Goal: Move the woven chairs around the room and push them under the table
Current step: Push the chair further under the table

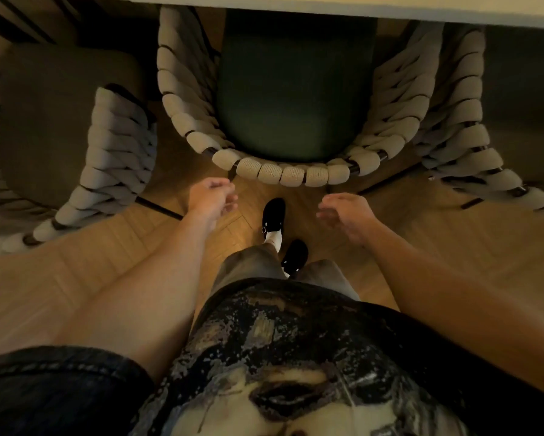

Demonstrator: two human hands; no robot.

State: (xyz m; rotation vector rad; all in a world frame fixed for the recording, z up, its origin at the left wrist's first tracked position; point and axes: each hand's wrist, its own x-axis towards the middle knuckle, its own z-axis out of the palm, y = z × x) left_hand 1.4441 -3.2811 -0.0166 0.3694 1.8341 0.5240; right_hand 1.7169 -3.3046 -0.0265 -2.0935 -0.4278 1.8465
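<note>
A woven chair [283,174] with a pale rope back and dark green seat stands straight ahead, its seat partly beneath the table edge [358,11] at the top. My left hand [212,196] hovers just short of the chair back's left part, fingers loosely curled, holding nothing. My right hand [346,212] hangs below the back's right part, fingers spread and empty. Neither hand touches the chair. A second woven chair [107,158] with a tan seat stands to the left. A third woven chair [472,152] stands to the right.
The wooden herringbone floor [453,247] stretches under and behind me. My black shoes [273,215] stand close to the middle chair's back. The side chairs' black legs [160,207] angle out over the floor on both sides.
</note>
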